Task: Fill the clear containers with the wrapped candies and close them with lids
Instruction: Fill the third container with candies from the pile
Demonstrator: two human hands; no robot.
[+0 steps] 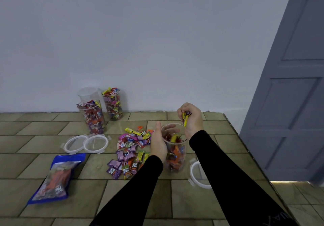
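Observation:
A clear container (175,157), partly filled with wrapped candies, stands on the tiled surface. My left hand (157,143) wraps its left side and holds it upright. Just above its rim, my right hand (191,118) is closed on a few wrapped candies (185,118), a yellow one hanging down. A loose pile of wrapped candies (130,150) lies left of the container. Two full containers (93,117) (113,103) and one empty container (87,93) stand by the wall. Two clear lids (74,145) (95,143) lie side by side; a third lid (198,175) lies right of the held container.
A blue candy bag (54,176) lies flat at the left front. The white wall runs along the back of the tiled surface. A grey door (294,103) stands at the right, past the surface's right edge.

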